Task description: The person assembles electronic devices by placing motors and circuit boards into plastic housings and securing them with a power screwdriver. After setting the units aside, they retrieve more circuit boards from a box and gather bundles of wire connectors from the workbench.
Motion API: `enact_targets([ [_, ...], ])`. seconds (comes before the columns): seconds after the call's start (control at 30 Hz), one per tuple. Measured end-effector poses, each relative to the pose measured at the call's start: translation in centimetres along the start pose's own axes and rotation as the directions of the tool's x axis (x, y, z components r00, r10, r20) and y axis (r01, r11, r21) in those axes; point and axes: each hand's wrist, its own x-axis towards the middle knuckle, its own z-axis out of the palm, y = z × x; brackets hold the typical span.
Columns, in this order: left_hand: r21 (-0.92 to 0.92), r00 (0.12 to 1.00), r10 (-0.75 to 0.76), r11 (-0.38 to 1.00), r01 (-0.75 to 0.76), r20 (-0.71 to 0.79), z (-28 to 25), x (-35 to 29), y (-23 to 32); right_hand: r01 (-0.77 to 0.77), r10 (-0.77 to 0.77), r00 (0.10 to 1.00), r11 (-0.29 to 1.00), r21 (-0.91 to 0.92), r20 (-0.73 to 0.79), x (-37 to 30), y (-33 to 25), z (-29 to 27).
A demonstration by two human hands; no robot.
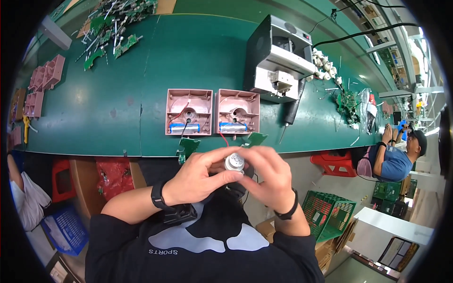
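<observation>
Your left hand (200, 177) and right hand (269, 177) meet in front of your chest, below the near edge of the green tabletop (94, 113). Both pinch the same small round silver-grey metal part (234, 162), fingertips closed on its rim from either side, its flat face turned up toward you

Step in hand, as I judge it: handling or checking the round part off the tabletop, before it goes to a housing. Whether the black lead by your right wrist runs from it, I cannot tell

Just beyond your hands: two small green circuit boards (188, 146) hang at the tabletop's edge, wired by red and black leads to two open pink square plastic housings (189, 112), side by side, each with a blue cylindrical cell along its near wall

Further back, a grey boxy machine (278, 61); a black pen-shaped tool (293, 106) leans beside it

Next move calls for a steady two-hand pinch, keeping the leads slack, and a clean line to the round seat in a housing
</observation>
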Motion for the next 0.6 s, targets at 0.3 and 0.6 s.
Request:
enact_targets([
  [0.3,0.472,0.982,0.187,0.862,-0.184,0.041,-1.0,-1.2,-0.9,-0.088,0.088,0.996,0.994,0.063,0.003,-1.3,0.2,0.5],
  [0.6,0.684,0.928,0.334,0.639,-0.352,0.166,1.2,-0.3,-2.6,-0.180,0.177,0.982,0.983,0.038,0.059,-3.8,-0.4,-0.9],
])
